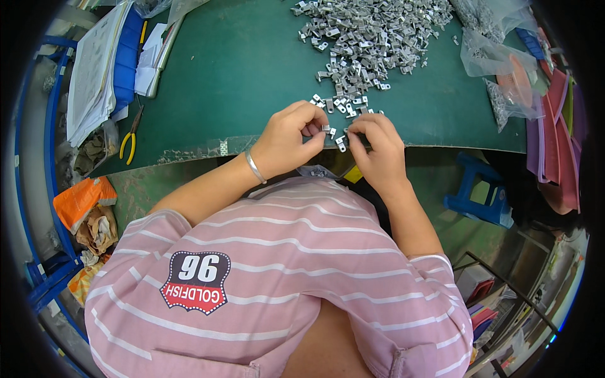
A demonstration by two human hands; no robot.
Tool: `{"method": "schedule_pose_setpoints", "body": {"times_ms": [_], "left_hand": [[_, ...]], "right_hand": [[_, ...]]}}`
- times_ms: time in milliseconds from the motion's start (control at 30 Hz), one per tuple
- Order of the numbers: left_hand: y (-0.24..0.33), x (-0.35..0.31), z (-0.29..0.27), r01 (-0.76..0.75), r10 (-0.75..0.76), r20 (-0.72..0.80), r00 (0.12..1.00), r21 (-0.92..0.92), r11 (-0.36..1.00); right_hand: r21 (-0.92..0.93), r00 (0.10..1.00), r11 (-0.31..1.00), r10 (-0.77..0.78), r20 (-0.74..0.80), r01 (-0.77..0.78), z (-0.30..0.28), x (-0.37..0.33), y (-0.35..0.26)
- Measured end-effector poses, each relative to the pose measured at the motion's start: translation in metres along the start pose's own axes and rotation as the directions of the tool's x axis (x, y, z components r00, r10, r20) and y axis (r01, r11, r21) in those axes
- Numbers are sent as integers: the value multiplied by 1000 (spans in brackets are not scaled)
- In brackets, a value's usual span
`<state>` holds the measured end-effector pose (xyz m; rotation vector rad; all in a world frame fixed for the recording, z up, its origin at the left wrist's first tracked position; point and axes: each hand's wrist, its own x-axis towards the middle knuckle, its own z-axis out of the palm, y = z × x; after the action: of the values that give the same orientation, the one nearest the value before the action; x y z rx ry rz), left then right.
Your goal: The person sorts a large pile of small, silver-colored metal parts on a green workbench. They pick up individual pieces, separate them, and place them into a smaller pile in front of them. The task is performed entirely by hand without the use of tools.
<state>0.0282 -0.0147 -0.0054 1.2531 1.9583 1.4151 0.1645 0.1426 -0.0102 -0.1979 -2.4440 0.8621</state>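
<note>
Left hand (287,138) and right hand (375,145) meet at the near edge of the green-covered tabletop (252,69). Left fingers (310,126) pinch a small grey stamped metal bracket (326,128) at its end. Right fingers (358,133) are curled tight just beside it; a second small grey bracket (341,145) pokes out below them, and whether they grip it or only touch it cannot be told. A silver bangle (254,167) sits on the left wrist.

Just beyond the hands lies a loose scatter of the same brackets (343,104), thickening into a large heap of grey metal brackets (372,31) at the far side.

Handling, judged: each piece looks light, stiff, hard-edged and smooth, so likely to slip from a loose grip. Not fragile. Best taken by the flat faces between thumb and forefinger tips, one at a time; the edges may be sharp.

Around: yellow-handled pliers (130,140) at the left tabletop edge, stacked papers (94,69) beyond them, clear plastic bags (498,63) at right, blue plastic stool (482,189) on the floor.
</note>
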Motion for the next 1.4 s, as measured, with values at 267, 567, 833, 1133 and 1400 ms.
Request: {"method": "schedule_pose_setpoints", "body": {"times_ms": [267, 567, 833, 1133, 1400], "left_hand": [[-6, -3, 11, -285, 251, 162, 954, 246, 926], [-7, 25, 7, -181, 251, -79, 965, 493, 851], [-6, 31, 10, -258, 354, -75, 932, 550, 794], [-2, 8, 13, -343, 354, 47, 934, 397, 852], [-6, 37, 17, -252, 323, -13, 946, 595, 763]], "right_hand": [[36, 995, 995, -93, -33, 94, -4, 0, 5], [296, 991, 946, 124, 52, -134, -10, 4, -6], [-100, 989, 993, 50, -137, -64, -6, 14, 8], [-33, 989, 989, -146, 1, 146, -7, -2, 13], [-306, 986, 951, -91, -143, 43, -9, 8, 23]]}}
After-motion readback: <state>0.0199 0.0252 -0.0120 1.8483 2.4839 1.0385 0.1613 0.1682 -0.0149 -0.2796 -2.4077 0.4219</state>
